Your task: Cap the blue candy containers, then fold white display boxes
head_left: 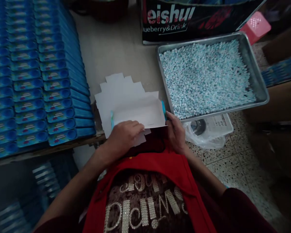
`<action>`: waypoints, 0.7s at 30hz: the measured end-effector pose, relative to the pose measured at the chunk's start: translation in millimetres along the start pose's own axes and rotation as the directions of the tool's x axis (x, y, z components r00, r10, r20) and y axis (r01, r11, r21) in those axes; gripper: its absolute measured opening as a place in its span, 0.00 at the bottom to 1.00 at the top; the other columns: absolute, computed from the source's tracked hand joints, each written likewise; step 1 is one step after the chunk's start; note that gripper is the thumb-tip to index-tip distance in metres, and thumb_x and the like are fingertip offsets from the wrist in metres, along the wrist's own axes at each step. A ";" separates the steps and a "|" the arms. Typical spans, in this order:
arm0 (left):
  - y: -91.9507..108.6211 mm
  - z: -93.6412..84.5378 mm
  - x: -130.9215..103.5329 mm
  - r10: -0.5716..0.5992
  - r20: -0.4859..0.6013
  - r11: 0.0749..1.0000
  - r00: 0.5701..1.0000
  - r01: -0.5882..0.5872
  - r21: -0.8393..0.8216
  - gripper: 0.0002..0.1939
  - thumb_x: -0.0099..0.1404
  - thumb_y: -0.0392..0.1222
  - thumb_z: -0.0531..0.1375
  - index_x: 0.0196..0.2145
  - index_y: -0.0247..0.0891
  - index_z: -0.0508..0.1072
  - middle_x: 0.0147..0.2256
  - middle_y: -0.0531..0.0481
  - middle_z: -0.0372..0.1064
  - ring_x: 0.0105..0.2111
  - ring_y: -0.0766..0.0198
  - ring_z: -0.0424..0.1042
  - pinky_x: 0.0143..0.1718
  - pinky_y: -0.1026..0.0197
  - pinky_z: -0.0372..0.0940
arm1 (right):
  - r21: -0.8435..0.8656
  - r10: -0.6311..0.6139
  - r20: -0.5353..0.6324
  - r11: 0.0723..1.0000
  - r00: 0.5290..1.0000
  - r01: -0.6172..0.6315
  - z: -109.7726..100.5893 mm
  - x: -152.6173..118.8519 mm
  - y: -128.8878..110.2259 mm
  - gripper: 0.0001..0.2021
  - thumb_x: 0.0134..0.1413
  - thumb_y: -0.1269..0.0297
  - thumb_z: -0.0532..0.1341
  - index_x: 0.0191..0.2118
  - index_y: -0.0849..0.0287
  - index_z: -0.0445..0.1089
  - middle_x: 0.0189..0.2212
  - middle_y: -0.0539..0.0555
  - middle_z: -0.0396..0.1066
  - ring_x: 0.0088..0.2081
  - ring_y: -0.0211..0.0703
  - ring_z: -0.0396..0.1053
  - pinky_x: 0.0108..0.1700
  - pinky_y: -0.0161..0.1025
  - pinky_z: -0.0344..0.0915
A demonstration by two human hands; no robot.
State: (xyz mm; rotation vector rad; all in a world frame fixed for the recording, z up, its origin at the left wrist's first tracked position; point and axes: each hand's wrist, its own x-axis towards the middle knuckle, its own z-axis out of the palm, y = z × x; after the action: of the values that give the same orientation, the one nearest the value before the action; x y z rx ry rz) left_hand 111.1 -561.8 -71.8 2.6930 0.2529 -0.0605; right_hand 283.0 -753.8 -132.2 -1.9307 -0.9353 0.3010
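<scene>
A small carton (138, 113), white inside with blue outer ends, lies open between my hands near the table's front edge. My left hand (126, 134) is closed on its near left side, fingers curled over the edge. At the carton's right end, my right hand (175, 131) grips the blue end flap. Flat white unfolded cartons (118, 87) are spread in a fan beneath and behind it. The carton's inside shows bare white card. To the right, a metal tray (263, 87) holds a layer of small pale blue and white pieces (206, 77).
Stacked blue boxes (55, 84) fill the left of the table (116, 42). A black printed carton (167, 24) stands behind the tray, beside a pink perforated scoop (258, 26). Below the tray are a plastic bag (210, 140) and a clear container (223, 126). Brown cartons (274, 103) stand right.
</scene>
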 end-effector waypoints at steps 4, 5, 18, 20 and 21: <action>32.0 -11.6 7.9 0.005 0.101 0.943 0.995 0.029 -0.332 0.16 0.79 0.44 0.57 0.58 0.37 0.78 0.52 0.41 0.82 0.50 0.52 0.82 0.51 0.52 0.76 | 0.326 0.224 0.136 0.910 0.965 -0.257 -6.2 21.3 -12.1 0.26 0.75 0.43 0.53 0.68 0.47 0.68 0.66 0.57 0.72 0.64 0.52 0.72 0.68 0.60 0.68; 31.9 -17.9 10.1 0.014 0.063 0.904 0.998 0.014 -0.427 0.19 0.79 0.47 0.58 0.61 0.38 0.75 0.56 0.41 0.81 0.53 0.52 0.82 0.54 0.52 0.76 | 0.378 0.232 0.178 0.881 0.956 -0.284 -5.8 25.9 -14.6 0.30 0.72 0.40 0.55 0.71 0.46 0.63 0.69 0.58 0.68 0.66 0.54 0.70 0.69 0.61 0.67; -94.3 11.6 42.0 -0.357 -0.128 0.552 0.925 0.098 -0.828 0.31 0.63 0.54 0.65 0.60 0.37 0.75 0.53 0.39 0.79 0.50 0.50 0.78 0.53 0.49 0.74 | 0.357 0.254 0.164 0.885 0.953 -0.298 39.5 53.9 -7.7 0.28 0.56 0.56 0.63 0.62 0.55 0.65 0.55 0.61 0.75 0.51 0.50 0.74 0.53 0.50 0.73; -79.7 20.1 40.2 -0.344 -0.183 0.603 0.921 0.067 -0.795 0.27 0.65 0.51 0.59 0.58 0.38 0.75 0.54 0.40 0.77 0.52 0.50 0.77 0.53 0.50 0.74 | 0.244 0.196 0.159 0.942 0.968 -0.231 33.5 60.1 -7.7 0.23 0.56 0.57 0.61 0.57 0.55 0.71 0.52 0.58 0.75 0.50 0.50 0.73 0.54 0.50 0.71; -72.5 23.0 38.5 -0.341 -0.201 0.638 0.918 0.069 -0.767 0.26 0.65 0.50 0.57 0.57 0.39 0.74 0.55 0.40 0.75 0.54 0.50 0.76 0.55 0.49 0.74 | 0.190 0.164 0.147 0.963 0.976 -0.190 30.8 61.9 -8.6 0.20 0.56 0.58 0.60 0.54 0.55 0.73 0.51 0.58 0.75 0.50 0.50 0.72 0.56 0.50 0.70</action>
State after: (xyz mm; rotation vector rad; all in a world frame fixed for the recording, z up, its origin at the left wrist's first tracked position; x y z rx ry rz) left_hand 135.4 -500.6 -126.0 1.8032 0.5580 0.3618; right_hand 303.9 -687.4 -131.2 -1.8244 -0.7824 0.6106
